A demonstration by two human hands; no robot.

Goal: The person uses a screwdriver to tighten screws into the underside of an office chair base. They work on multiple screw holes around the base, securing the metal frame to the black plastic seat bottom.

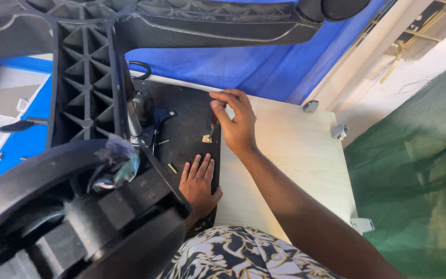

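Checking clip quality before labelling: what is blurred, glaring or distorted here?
Head view: the near black caster wheel is large and soft, with glare on its clear wrap; the right hand and left hand on the black seat underside look sharp; lighting is even.

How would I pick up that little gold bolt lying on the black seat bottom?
Pinch the bolt across its middle, coming from above. It lies flat and loose on the black seat underside, just beside the left hand, its ends too small to catch.
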